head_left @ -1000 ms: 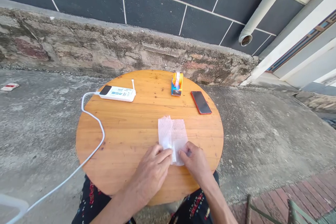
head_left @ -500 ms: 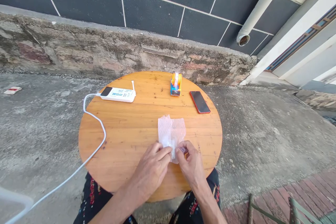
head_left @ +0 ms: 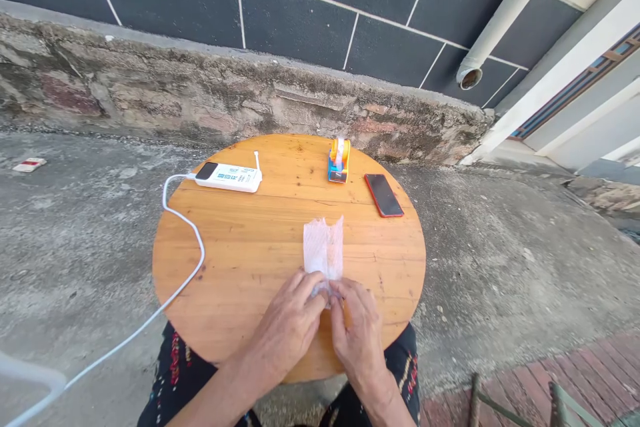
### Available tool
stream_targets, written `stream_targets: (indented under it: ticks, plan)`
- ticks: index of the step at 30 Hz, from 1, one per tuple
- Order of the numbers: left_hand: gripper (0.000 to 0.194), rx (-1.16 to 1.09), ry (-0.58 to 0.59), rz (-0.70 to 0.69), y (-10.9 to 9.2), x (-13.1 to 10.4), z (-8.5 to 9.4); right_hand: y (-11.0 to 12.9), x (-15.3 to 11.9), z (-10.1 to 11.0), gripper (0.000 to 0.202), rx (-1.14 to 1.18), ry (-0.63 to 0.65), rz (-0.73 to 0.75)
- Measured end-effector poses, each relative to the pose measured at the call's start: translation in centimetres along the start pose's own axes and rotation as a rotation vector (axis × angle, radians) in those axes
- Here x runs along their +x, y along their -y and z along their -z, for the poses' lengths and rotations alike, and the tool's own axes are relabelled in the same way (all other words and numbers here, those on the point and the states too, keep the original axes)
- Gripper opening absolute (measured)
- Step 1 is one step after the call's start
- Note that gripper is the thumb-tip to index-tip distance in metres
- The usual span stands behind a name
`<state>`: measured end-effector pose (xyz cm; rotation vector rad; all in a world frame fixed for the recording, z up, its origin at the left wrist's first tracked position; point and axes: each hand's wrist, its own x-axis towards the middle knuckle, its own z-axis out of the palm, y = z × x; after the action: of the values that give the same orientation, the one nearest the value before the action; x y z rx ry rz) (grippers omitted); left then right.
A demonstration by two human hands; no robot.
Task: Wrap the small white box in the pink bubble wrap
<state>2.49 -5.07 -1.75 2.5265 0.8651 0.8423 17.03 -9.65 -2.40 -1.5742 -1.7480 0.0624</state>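
Observation:
A translucent, pinkish-white piece of bubble wrap [head_left: 324, 247] lies on the round wooden table [head_left: 240, 247], its two side flaps folded inward so they meet along a seam. My left hand [head_left: 295, 310] grips its near left part with bent fingers. From the right, my right hand [head_left: 357, 320] pinches the near right edge, its fingertips close to those of the left. Both hands cover the near end of the wrap, and what lies inside it cannot be made out.
A yellow and blue tape dispenser [head_left: 339, 161] stands at the table's far side. Right of it lies a red-edged phone [head_left: 384, 195]. At the far left sits a white device [head_left: 230, 177] with a white cable [head_left: 197, 233] trailing off the table's left edge. A stone-based wall [head_left: 215, 93] rises behind.
The wrap's right flap has been folded inward, so the wrap looks narrower. My right hand has moved slightly left and down, closer to the left hand.

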Motion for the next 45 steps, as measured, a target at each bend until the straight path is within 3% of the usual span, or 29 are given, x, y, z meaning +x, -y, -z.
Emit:
stream_targets:
  ticks: [8,17,26,30,38,45]
  plan:
    - [0.018,-0.04,-0.009,0.012,-0.1,0.1,0.1,0.2,-0.4,-0.2,0.034,-0.11,0.035,0.106]
    - [0.021,-0.112,-0.078,0.017,0.0,-0.2,-0.1,0.0,-1.6,-0.1,0.046,0.027,0.024,0.08]
    - [0.029,-0.221,-0.098,-0.007,0.0,-0.3,1.2,0.4,-0.3,0.7,0.031,-0.019,0.069,0.078]
    - [0.027,-0.259,-0.13,0.049,0.1,-0.1,1.3,0.5,0.4,0.7,0.026,-0.057,0.057,0.084]
    - [0.024,-0.218,-0.125,0.036,0.2,0.1,0.3,-0.3,0.1,0.4,0.044,-0.054,0.12,0.066]
    - [0.028,-0.103,-0.092,0.001,0.0,0.3,0.7,-0.9,0.4,-0.1,0.052,0.084,0.097,0.042]
